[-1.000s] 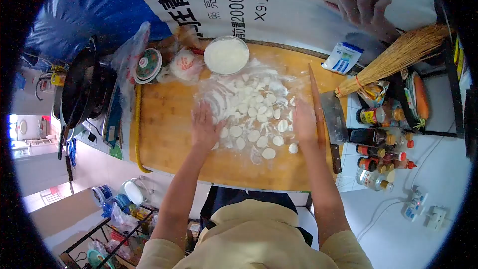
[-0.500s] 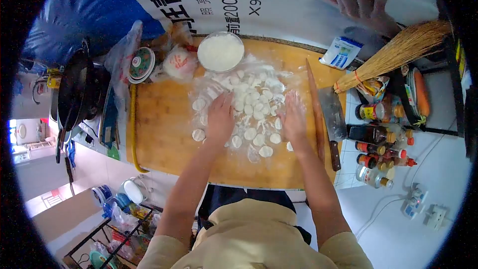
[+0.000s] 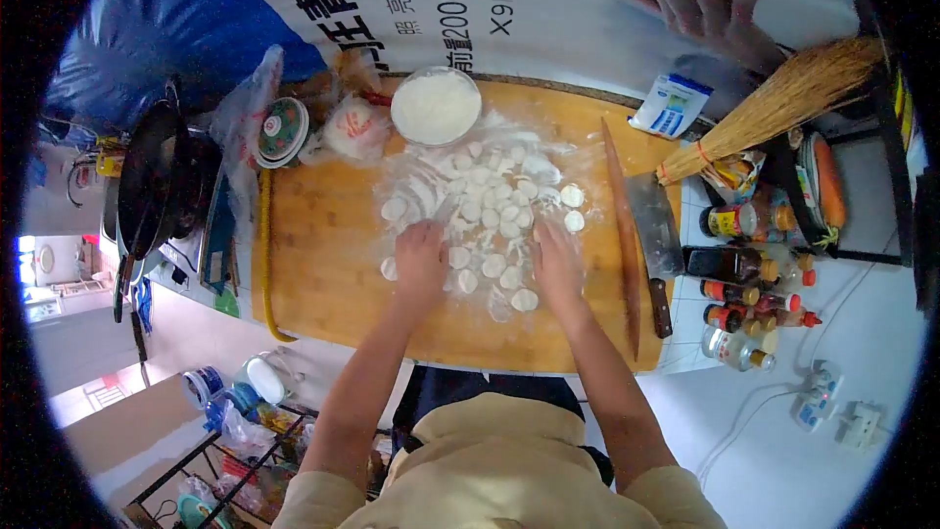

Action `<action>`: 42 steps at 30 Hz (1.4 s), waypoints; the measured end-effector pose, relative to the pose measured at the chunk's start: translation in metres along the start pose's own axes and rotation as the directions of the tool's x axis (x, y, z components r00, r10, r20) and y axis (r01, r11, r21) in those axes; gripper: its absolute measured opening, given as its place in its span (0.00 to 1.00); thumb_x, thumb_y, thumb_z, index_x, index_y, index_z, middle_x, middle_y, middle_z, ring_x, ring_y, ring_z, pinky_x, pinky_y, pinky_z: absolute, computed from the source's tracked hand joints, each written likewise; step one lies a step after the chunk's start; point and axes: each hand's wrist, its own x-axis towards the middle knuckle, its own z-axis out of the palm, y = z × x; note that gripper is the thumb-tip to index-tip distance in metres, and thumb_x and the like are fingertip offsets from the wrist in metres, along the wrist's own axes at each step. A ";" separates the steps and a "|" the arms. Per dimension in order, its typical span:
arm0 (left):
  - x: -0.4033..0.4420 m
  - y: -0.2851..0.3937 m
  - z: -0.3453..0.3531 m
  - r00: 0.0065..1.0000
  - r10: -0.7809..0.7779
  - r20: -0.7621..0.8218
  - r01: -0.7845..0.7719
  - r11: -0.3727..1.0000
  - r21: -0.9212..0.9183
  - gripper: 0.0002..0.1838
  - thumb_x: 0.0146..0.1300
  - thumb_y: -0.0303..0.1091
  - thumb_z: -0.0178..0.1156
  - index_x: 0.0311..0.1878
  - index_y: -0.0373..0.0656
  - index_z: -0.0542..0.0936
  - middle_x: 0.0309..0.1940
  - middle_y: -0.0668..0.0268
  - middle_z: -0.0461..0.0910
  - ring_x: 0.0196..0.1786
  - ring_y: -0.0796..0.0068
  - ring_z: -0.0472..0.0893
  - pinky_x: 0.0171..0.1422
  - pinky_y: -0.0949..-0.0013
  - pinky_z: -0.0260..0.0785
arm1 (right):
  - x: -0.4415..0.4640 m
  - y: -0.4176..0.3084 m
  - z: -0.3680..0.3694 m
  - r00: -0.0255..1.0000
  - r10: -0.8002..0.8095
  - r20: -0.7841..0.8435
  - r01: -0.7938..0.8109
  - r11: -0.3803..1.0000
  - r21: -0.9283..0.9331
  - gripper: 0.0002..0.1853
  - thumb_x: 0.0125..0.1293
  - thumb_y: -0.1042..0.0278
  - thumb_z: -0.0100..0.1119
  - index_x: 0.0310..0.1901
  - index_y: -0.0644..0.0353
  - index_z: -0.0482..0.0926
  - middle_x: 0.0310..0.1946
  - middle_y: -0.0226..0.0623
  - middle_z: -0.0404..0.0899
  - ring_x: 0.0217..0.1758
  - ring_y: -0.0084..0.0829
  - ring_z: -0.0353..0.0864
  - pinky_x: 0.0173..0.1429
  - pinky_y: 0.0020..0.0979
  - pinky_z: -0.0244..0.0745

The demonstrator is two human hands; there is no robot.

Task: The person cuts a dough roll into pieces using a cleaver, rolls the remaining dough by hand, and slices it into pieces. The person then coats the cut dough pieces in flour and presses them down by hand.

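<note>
Many small round dough pieces (image 3: 494, 198), white with flour, lie in a cluster on the wooden board (image 3: 323, 264), with several more scattered about the near side. My left hand (image 3: 422, 260) is palm down at the left of the pieces, close to a few loose ones; nothing shows in its grasp. On the right, my right hand (image 3: 559, 269) rests low over the floured area, its fingers forward beside the cluster and seemingly holding nothing. Both sets of fingertips are partly hard to make out. A bowl of flour (image 3: 437, 108) stands at the board's back edge.
A long rolling pin (image 3: 621, 235) and a cleaver (image 3: 654, 225) lie along the board's right side. Beyond them are a straw broom (image 3: 774, 108) and several sauce bottles (image 3: 734, 264). A plastic bag (image 3: 354, 127), a lidded pot (image 3: 282, 130) and a black wok (image 3: 152, 176) are leftward.
Both hands have drawn back toward my body, and the right has also come inward. Two dough pieces formerly hidden at the right now show; some pieces near the hands have shifted.
</note>
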 end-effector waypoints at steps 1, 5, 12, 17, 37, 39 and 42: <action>-0.004 -0.001 -0.002 0.992 -0.089 0.091 0.109 0.963 -0.246 0.18 0.54 0.30 0.62 0.50 0.38 0.77 0.49 0.55 0.76 0.53 0.54 0.75 0.58 0.53 0.66 | -0.003 0.002 0.003 1.000 -0.002 0.000 0.002 1.000 -0.001 0.26 0.61 0.74 0.56 0.63 0.62 0.68 0.60 0.47 0.71 0.63 0.49 0.69 0.68 0.43 0.63; -0.022 0.002 -0.004 0.988 0.146 0.048 -0.143 0.988 -0.063 0.29 0.60 0.39 0.60 0.63 0.37 0.69 0.62 0.52 0.70 0.65 0.54 0.69 0.71 0.52 0.57 | -0.020 0.001 0.003 0.977 -0.212 -0.027 0.203 0.959 -0.196 0.31 0.61 0.71 0.58 0.66 0.64 0.63 0.68 0.46 0.61 0.70 0.49 0.62 0.71 0.43 0.60; -0.027 0.002 -0.005 0.963 0.106 0.248 -0.124 0.991 0.058 0.36 0.64 0.50 0.54 0.71 0.39 0.60 0.72 0.56 0.59 0.76 0.61 0.55 0.79 0.52 0.39 | -0.022 0.006 0.013 0.974 -0.202 0.102 0.217 0.963 -0.157 0.38 0.64 0.59 0.59 0.70 0.68 0.55 0.74 0.48 0.48 0.77 0.53 0.46 0.78 0.47 0.46; -0.026 0.005 -0.003 0.963 0.098 0.250 -0.120 0.990 0.071 0.38 0.66 0.53 0.51 0.73 0.42 0.56 0.75 0.58 0.51 0.77 0.63 0.52 0.79 0.49 0.35 | -0.023 0.014 0.016 0.975 -0.196 0.104 0.215 0.952 -0.219 0.39 0.64 0.53 0.58 0.72 0.61 0.55 0.75 0.42 0.49 0.77 0.47 0.47 0.78 0.47 0.45; 0.013 0.040 0.004 0.997 0.039 -0.061 -0.048 0.987 -0.156 0.24 0.53 0.30 0.62 0.57 0.44 0.74 0.55 0.56 0.72 0.58 0.53 0.71 0.62 0.53 0.64 | -0.003 -0.037 0.025 0.988 -0.037 -0.151 0.028 0.998 -0.064 0.24 0.55 0.73 0.61 0.56 0.56 0.74 0.53 0.43 0.74 0.57 0.45 0.72 0.56 0.47 0.68; 0.020 0.038 0.010 0.994 0.059 -0.096 -0.074 0.984 -0.164 0.24 0.53 0.30 0.62 0.56 0.43 0.74 0.54 0.56 0.73 0.58 0.54 0.72 0.61 0.53 0.64 | -0.003 -0.036 0.027 0.983 -0.027 -0.180 0.013 0.997 -0.080 0.22 0.55 0.72 0.61 0.53 0.56 0.75 0.50 0.41 0.76 0.55 0.44 0.73 0.57 0.47 0.66; 0.019 0.033 0.016 1.000 0.022 -0.023 -0.024 0.994 -0.106 0.24 0.52 0.29 0.63 0.56 0.43 0.74 0.52 0.56 0.74 0.57 0.55 0.73 0.60 0.54 0.65 | -0.012 -0.020 0.030 0.975 -0.056 -0.214 0.035 0.994 -0.103 0.20 0.57 0.68 0.62 0.53 0.54 0.75 0.53 0.41 0.74 0.57 0.44 0.72 0.57 0.47 0.67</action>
